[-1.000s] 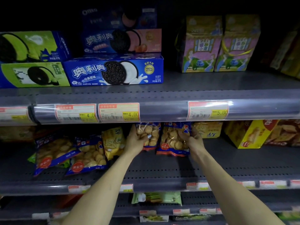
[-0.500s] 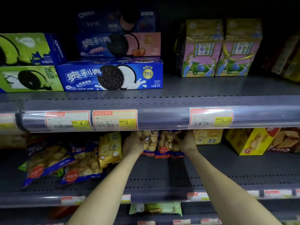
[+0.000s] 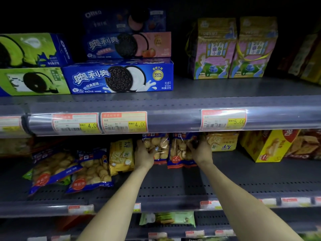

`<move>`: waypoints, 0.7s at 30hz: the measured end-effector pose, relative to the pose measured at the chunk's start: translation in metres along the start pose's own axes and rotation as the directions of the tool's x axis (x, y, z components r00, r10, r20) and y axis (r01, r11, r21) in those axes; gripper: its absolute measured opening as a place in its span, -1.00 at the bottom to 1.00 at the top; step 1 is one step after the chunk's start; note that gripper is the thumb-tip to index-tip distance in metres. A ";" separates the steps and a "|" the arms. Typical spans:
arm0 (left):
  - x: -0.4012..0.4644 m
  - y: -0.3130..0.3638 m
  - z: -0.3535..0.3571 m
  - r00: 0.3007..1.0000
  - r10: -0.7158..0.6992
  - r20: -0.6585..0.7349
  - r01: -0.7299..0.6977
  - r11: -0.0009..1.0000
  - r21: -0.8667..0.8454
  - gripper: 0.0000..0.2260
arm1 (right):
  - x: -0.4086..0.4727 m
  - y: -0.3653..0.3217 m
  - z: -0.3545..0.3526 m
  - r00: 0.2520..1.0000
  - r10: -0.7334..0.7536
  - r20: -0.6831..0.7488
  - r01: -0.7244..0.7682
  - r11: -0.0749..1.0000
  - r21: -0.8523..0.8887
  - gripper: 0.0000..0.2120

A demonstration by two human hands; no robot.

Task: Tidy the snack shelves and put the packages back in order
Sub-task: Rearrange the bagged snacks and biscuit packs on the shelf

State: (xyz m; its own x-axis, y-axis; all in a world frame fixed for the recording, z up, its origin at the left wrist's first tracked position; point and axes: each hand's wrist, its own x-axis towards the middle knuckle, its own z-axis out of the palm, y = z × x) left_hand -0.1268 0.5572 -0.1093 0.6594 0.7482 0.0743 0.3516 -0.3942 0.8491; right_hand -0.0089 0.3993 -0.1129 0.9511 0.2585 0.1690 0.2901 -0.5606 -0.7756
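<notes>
Under the price rail (image 3: 173,119), two biscuit bags (image 3: 180,152) stand side by side – the left hand (image 3: 144,153) grips the left bag, the right hand (image 3: 199,151) grips the right.

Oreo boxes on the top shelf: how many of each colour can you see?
Green Oreo boxes: 2
Blue Oreo box, white cream: 1
Pink-ended Oreo box: 1
Dark blue Oreo box, dimly lit at the top: 1
Total: 5
</notes>
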 end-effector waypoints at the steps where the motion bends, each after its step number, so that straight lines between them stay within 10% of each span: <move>1: 0.000 0.000 0.001 1.000 -0.003 0.008 0.003 1.000 0.013 -0.43 | 0.000 0.000 0.000 1.000 0.010 0.001 -0.010 1.000 -0.025 -0.50; 17: -0.004 0.003 0.008 0.999 -0.029 -0.031 0.037 0.949 0.312 -0.33 | -0.012 -0.006 -0.008 0.952 0.183 0.247 -0.104 0.948 -0.301 0.19; 21: -0.002 0.007 0.005 1.000 -0.026 0.004 0.023 0.938 0.347 -0.46 | -0.015 -0.010 -0.001 0.980 0.113 0.163 -0.064 0.958 -0.280 0.11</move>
State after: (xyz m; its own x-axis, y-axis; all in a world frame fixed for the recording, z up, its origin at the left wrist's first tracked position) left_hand -0.1228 0.5504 -0.1059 0.6525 0.7561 0.0507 0.5752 -0.5377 0.6164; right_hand -0.0263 0.4004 -0.1074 0.9478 0.3182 -0.0217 0.2466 -0.7741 -0.5831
